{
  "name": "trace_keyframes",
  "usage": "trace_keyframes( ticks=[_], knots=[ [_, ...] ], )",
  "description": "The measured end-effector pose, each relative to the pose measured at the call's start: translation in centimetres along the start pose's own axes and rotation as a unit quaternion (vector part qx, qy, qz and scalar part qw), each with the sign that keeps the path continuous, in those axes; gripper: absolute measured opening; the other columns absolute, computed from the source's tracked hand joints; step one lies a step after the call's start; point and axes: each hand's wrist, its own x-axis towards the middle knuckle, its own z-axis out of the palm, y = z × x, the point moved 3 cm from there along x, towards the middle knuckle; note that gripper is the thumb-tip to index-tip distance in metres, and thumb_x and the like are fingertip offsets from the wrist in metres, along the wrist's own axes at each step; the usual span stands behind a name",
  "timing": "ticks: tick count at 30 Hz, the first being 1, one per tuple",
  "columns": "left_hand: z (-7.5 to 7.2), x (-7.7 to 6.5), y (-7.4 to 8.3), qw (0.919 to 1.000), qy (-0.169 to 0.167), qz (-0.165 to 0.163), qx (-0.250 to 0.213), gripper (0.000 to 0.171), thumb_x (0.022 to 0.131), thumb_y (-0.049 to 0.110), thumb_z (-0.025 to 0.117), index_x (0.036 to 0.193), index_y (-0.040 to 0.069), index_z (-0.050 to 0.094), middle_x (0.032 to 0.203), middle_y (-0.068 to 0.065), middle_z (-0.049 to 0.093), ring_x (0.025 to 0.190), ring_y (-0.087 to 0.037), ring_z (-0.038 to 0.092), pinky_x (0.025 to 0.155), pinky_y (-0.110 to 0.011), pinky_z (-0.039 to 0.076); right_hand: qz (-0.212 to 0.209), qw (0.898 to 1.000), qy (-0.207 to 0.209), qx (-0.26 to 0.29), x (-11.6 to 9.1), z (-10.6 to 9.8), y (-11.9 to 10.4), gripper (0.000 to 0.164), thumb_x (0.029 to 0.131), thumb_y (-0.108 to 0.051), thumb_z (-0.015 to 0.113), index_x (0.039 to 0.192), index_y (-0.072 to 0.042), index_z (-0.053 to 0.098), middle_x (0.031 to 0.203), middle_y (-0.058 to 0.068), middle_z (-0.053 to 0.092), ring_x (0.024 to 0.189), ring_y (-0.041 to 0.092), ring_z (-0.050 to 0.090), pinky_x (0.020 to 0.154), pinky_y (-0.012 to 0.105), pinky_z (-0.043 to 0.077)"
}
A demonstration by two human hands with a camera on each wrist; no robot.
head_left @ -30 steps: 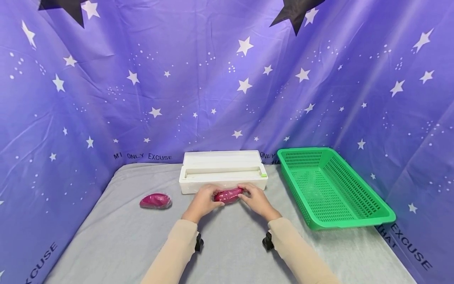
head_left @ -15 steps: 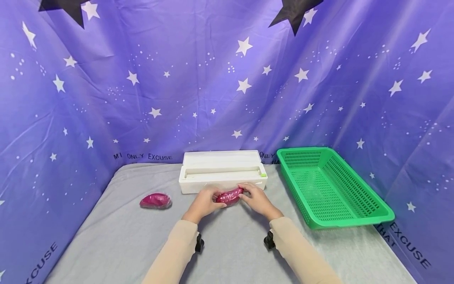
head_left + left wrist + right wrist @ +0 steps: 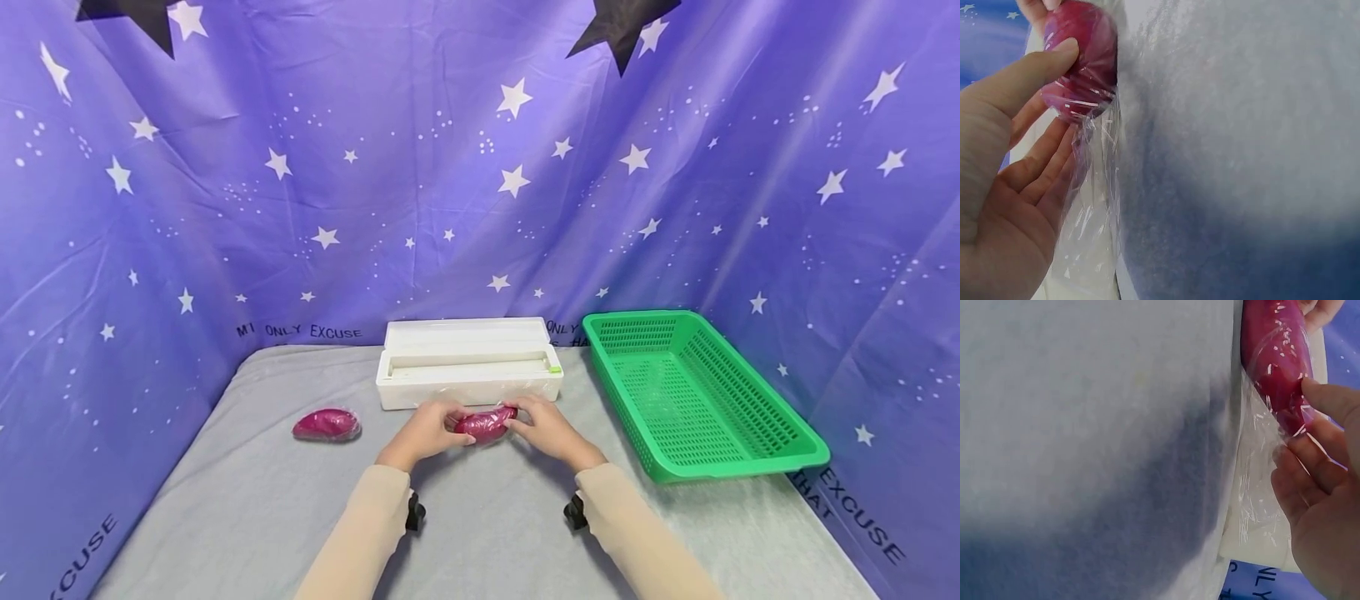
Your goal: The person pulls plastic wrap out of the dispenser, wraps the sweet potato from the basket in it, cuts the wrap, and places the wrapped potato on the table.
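A purple-red sweet potato (image 3: 486, 424), covered in shiny cling film, is held between both hands in front of the white cling film box (image 3: 468, 390). My left hand (image 3: 431, 432) grips its left end, the thumb pressing on its near side. At the tapered right end, my right hand (image 3: 551, 429) pinches it between thumb and fingers. Loose clear cling film (image 3: 1088, 212) spreads past the left end in the left wrist view. More loose film (image 3: 1254, 487) shows beyond the other end in the right wrist view. Another film-wrapped sweet potato (image 3: 326, 425) lies on the cloth to the left.
The white box's lid (image 3: 467, 332) stands raised at the back, with a small green piece (image 3: 555, 369) on its right rim. A large green plastic basket (image 3: 750, 468) stands on the right. Grey cloth (image 3: 495, 533) covers the table, and a purple starry curtain (image 3: 420, 192) surrounds it.
The sweet potato has turned and come slightly nearer to me, away from the box. Both hands have shifted a little with it, still gripping its ends. The other sweet potato stays put.
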Motion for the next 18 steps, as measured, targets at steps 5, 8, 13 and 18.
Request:
trace_keyframes(
  ticks=[5, 8, 13, 18],
  knots=[
    [-0.1, -0.3, 0.0, 0.9997, -0.021, -0.013, -0.008, 0.042, 0.081, 0.019, 0.086, 0.118, 0.006, 0.072, 0.103, -0.005, 0.072, 0.09, -0.016, 0.067, 0.08, -0.031, 0.056, 0.002, 1.0, -0.018, -0.008, -0.3, -0.1, -0.3, 0.039, 0.093, -0.016, 0.072, 0.127, 0.002, 0.065, 0.124, 0.014, 0.065, 0.117, 0.032, 0.059, 0.103, 0.051, 0.044],
    [0.0, -0.5, 0.1, 0.9995, -0.026, -0.012, -0.012, 0.043, 0.082, 0.019, 0.085, 0.12, 0.006, 0.072, 0.105, -0.006, 0.071, 0.092, -0.017, 0.067, 0.081, -0.031, 0.056, 0.008, 1.0, -0.02, -0.003, -0.5, 0.0, -0.2, 0.039, 0.094, -0.016, 0.071, 0.128, 0.002, 0.064, 0.123, 0.013, 0.065, 0.114, 0.03, 0.06, 0.102, 0.049, 0.046],
    [0.0, -0.6, 0.3, 0.9994, -0.034, -0.009, 0.001, 0.043, 0.084, 0.022, 0.083, 0.122, 0.007, 0.071, 0.102, -0.004, 0.072, 0.089, -0.014, 0.067, 0.079, -0.031, 0.055, 0.006, 1.0, -0.021, 0.008, -1.0, 0.2, -0.1, 0.038, 0.094, -0.017, 0.071, 0.125, 0.003, 0.065, 0.114, 0.012, 0.068, 0.105, 0.027, 0.064, 0.096, 0.048, 0.05],
    [-0.1, -1.0, 0.7, 0.9985, -0.052, 0.002, 0.019, 0.044, 0.086, 0.025, 0.082, 0.124, 0.006, 0.07, 0.102, -0.003, 0.073, 0.083, -0.01, 0.066, 0.078, -0.03, 0.054, 0.012, 0.999, -0.041, 0.009, -1.7, 0.1, -0.3, 0.032, 0.094, -0.019, 0.071, 0.119, 0.001, 0.068, 0.105, 0.006, 0.071, 0.095, 0.02, 0.065, 0.09, 0.043, 0.053]
  ],
)
